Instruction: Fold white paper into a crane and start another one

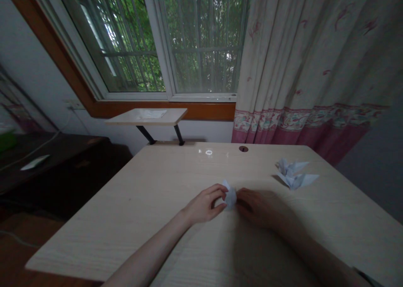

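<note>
Between my two hands, just above or on the desk, is a small piece of folded white paper (231,198) with a pointed tip sticking up. My left hand (210,204) grips its left side, thumb and fingers closed on the edge. From the right, my right hand (255,206) pinches the paper's other edge; its fingertips are partly in shadow. To the right on the desk sit folded paper cranes (294,178), two of them close together with their wings spread.
The pale wooden desk (151,203) has a round cable hole (243,149) near its back edge. A small raised shelf (126,118) at back left bears white paper (153,113). Behind are a barred window and a curtain (283,69). A dark table (78,152) stands left, with a phone-like object (35,162).
</note>
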